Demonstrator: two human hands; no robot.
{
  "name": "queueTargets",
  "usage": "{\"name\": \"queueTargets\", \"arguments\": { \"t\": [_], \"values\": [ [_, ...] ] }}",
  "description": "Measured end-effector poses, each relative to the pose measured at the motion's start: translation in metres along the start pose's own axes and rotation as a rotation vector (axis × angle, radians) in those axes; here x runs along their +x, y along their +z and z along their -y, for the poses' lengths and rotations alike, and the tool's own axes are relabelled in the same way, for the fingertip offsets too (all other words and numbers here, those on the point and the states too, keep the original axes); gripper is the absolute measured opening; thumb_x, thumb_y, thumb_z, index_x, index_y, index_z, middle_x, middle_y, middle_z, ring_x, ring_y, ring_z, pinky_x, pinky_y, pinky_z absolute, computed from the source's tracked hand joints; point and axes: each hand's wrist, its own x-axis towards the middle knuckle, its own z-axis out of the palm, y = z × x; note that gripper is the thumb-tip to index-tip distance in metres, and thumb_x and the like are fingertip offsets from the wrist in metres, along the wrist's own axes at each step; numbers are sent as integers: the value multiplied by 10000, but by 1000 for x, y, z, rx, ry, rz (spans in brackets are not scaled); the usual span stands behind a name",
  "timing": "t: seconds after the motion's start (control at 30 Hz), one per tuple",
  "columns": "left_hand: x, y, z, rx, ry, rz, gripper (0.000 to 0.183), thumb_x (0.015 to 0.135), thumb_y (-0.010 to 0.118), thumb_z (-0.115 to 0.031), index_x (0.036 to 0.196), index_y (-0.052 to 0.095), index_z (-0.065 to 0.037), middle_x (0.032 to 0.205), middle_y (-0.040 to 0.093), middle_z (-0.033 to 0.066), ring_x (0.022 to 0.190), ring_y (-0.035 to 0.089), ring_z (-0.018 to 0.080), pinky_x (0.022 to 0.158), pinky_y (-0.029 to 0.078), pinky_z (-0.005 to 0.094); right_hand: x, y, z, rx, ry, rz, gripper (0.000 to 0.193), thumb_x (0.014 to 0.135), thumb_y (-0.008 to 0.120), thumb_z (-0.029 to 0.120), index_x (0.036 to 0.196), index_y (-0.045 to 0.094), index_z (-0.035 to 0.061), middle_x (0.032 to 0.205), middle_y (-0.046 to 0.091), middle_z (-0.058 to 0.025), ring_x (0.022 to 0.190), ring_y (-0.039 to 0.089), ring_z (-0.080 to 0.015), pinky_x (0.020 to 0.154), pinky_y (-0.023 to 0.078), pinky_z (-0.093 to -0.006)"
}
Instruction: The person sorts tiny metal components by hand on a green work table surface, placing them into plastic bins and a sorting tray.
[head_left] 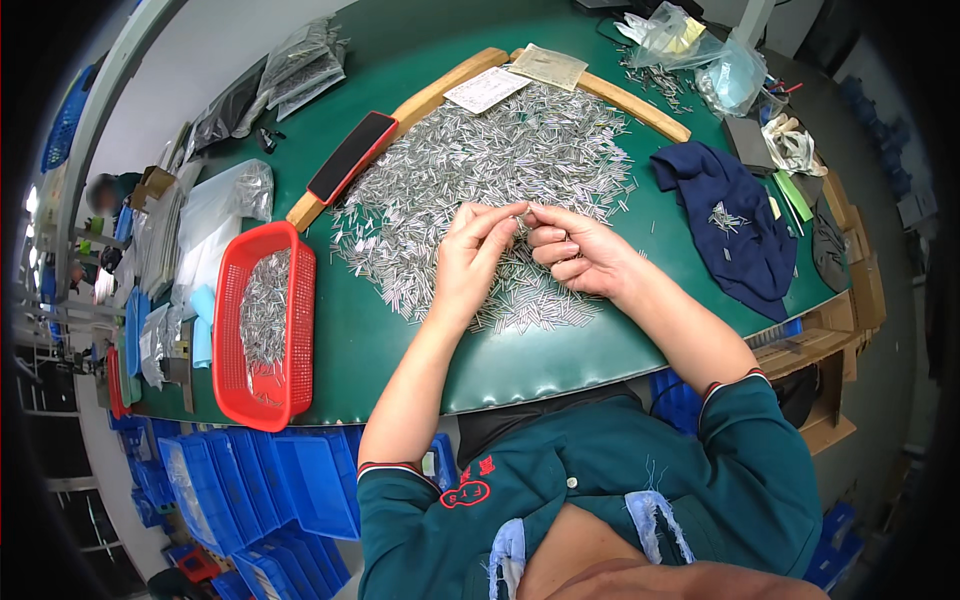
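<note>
A wide heap of small silvery metal pins (420, 185) covers the middle of the green table. Over its near part my two hands meet, fingertips almost touching. My left hand (474, 255) is closed in a pinch, thumb against forefinger. My right hand (575, 248) pinches too, its other fingers curled in. Whatever sits between the fingertips is too small to make out, though pins lie all around them. To the left stands a red plastic basket (304, 340) with more of the same pins inside.
Wooden strips (640, 108) edge the heap at the back, with a phone in a red case (352, 156) on the left one. A navy cloth (735, 235) holding some loose pins lies at right. Plastic bags (735, 75) sit at the back right. Blue bins (315, 480) stand below the table's left side.
</note>
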Motion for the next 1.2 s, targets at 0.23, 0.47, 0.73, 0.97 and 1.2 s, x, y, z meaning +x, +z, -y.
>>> {"name": "queueTargets", "arguments": {
  "t": [0.23, 0.47, 0.73, 0.97, 1.2],
  "values": [
    [1, -4, 2, -236, -95, 96, 227, 873, 531, -152, 1041, 617, -27, 729, 494, 8, 668, 485, 80, 633, 404, 197, 0, -3, 2, 117, 58, 143, 157, 871, 505, 225, 857, 509, 68, 632, 388, 47, 450, 311, -4, 296, 186, -119],
    [1, -8, 4, -745, -297, 177, 354, 890, 511, -256, 1139, 545, -8, 687, 498, -13, 643, 460, 64, 638, 387, 193, -7, 9, 0, -17, -13, 121, 207, 868, 486, 261, 859, 519, 57, 670, 396, 30, 462, 316, -14, 305, 203, -118],
    [-2, -3, -4, -158, -96, 154, 313, 862, 544, -126, 1175, 553, -119, 779, 595, 14, 600, 468, 61, 563, 410, 199, -10, 14, -8, -364, -187, -23, 195, 863, 562, 267, 844, 512, 80, 615, 344, 86, 471, 281, 17, 356, 171, -132],
    [-4, -1, -4, 161, -18, 139, 398, 819, 577, -66, 1210, 519, -119, 761, 594, 51, 595, 515, 75, 564, 437, 220, -3, 10, -8, -387, -169, -74, 183, 880, 537, 251, 823, 508, 79, 606, 339, 80, 472, 284, 11, 346, 170, -134],
    [7, -34, -5, 501, 69, 242, 554, 676, 711, -308, 1131, 533, -48, 903, 553, 86, 865, 520, 211, 796, 400, 328, -2, 4, 0, -6, -56, -9, 158, 911, 468, 257, 884, 497, 104, 627, 361, 67, 460, 301, 10, 304, 183, -120]
  ]
}}
